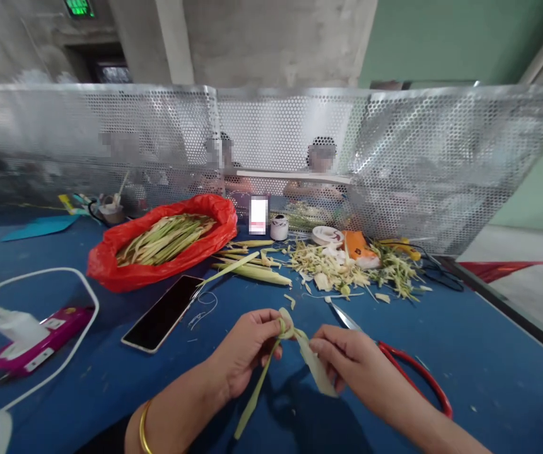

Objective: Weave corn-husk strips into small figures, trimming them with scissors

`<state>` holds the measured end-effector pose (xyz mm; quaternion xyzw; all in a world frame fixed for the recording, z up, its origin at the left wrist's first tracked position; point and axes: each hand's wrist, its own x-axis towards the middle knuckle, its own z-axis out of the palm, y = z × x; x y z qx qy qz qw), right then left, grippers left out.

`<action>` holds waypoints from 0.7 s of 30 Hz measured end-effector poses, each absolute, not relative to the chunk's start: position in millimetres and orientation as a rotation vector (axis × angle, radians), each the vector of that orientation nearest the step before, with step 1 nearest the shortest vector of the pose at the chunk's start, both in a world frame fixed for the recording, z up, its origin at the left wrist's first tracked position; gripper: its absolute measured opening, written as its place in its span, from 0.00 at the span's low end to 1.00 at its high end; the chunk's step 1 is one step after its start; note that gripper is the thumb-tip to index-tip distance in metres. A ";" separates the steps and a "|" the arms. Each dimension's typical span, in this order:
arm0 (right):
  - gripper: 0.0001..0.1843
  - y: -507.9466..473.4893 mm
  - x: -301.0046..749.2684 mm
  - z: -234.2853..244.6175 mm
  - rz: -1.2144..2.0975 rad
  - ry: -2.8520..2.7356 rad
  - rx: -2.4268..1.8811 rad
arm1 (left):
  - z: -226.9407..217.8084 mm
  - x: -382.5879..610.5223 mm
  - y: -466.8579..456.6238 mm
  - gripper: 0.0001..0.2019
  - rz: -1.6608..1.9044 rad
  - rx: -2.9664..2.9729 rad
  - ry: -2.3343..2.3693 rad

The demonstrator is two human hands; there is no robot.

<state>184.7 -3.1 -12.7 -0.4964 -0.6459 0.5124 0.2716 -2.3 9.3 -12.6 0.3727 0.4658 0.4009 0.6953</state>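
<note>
Above the blue tabletop, my left hand [256, 343] pinches a pale green plant-leaf strip [258, 394] where it is looped into a small knot. One narrow tail of the strip hangs down beside that hand's fingers. My right hand [340, 356] grips the wider part of the leaf [316, 366], just right of the loop, fingers closed round it. Scissors with red handles [422, 372] lie partly behind my right forearm, their blade pointing away to the upper left.
A red plastic bag [157, 274] full of leaf strips stands at the back left. Nearby are a black phone [164, 315], a purple power strip [44, 343] with a white cable, and leaf scraps [332, 268]. A perforated metal screen [280, 126] runs behind; people sit beyond it.
</note>
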 end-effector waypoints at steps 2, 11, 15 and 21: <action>0.07 0.9 186.0 -16.9 1.296 -1.715 -1.333 | -11.7 -1.8 8.8 0.13 0.909 0.848 1.048; 0.10 10.8 192.1 -12.9 0.894 -1.901 -1.217 | -7.2 -1.8 7.0 0.14 0.840 0.923 1.086; 0.14 12.7 204.9 -1.4 1.102 -1.753 -1.141 | -8.1 -2.8 8.1 0.13 0.807 0.935 1.084; 0.11 9.2 212.5 8.7 1.802 -1.366 -0.906 | -11.2 -2.9 8.1 0.13 0.766 0.919 1.065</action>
